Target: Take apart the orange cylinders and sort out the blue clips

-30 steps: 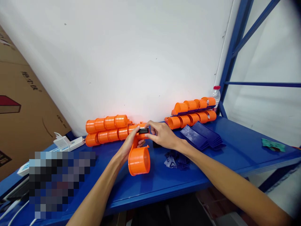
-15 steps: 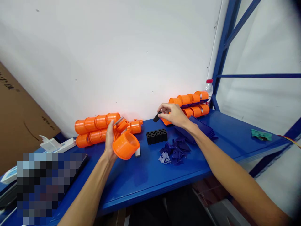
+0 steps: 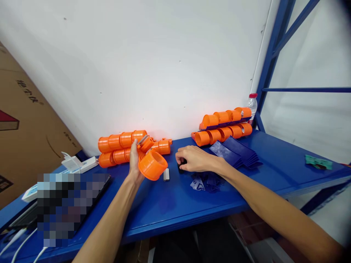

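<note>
My left hand (image 3: 135, 160) is wrapped around an orange plastic part with a round cup (image 3: 153, 165) that faces me, its open end tipped to the right. A grey strip (image 3: 143, 140) shows at the top of this part. My right hand (image 3: 192, 159) is lowered to the table with thumb and fingers curled in a pinch around a small black cylinder (image 3: 181, 168). The hand covers most of the row of black cylinders. Just below it lies a pile of dark blue translucent plastic pieces (image 3: 208, 182).
Orange cup rows lie along the wall at left (image 3: 120, 139) and right (image 3: 225, 132). Flat blue sheets (image 3: 236, 151) are fanned beside the right forearm. A small white block (image 3: 166, 174), a bottle (image 3: 252, 106), a green packet (image 3: 318, 162) and a power strip (image 3: 85, 165) are around.
My right hand has come down from above the table with the black cylinder, onto the row of black cylinders. My left hand still holds the orange part. The view has shifted slightly left.
</note>
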Available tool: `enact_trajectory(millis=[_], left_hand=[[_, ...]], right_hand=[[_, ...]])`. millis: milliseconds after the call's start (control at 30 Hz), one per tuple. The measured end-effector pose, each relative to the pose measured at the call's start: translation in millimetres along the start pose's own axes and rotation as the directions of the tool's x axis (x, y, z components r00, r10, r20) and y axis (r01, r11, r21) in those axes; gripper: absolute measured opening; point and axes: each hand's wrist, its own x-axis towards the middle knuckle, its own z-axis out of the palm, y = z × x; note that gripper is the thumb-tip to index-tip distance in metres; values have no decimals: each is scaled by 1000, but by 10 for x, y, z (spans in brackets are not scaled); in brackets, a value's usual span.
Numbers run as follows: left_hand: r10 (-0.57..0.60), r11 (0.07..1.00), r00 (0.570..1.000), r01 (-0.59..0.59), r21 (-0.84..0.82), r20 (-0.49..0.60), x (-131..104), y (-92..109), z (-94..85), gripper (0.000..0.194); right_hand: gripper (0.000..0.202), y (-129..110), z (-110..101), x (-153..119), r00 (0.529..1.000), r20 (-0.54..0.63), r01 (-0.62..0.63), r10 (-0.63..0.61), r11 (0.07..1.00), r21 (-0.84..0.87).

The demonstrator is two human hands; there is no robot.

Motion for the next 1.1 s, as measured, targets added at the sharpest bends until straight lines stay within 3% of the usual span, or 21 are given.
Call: enact_trajectory(millis=[133, 533, 800, 900, 1000, 1100], left_hand=[[37, 999, 999, -37, 11, 23, 2, -18, 1, 47], [25, 999, 999, -24, -33, 48, 42, -22, -47, 38], [54, 998, 997, -55, 25, 46, 54, -38, -62, 36], [0, 993, 997, -9, 115, 82, 36, -49, -73, 31], [-117, 962, 987, 84, 259, 113, -13, -75, -58, 34], [-292, 861, 948, 202, 467, 129, -78, -111, -22, 50]], right_hand=[[6, -3, 6, 2, 1000, 3, -16, 16, 999, -34], [10, 27, 43, 33, 999, -13, -53, 53, 998, -44], [15, 46, 50, 34, 998, -49, -46, 46, 999, -3], [12, 76, 32, 54, 978, -197, -57, 74, 995, 87], [10, 115, 47, 89, 918, -378, -32, 117, 975, 222], [22, 135, 98, 126, 892, -426, -23, 153, 955, 296]])
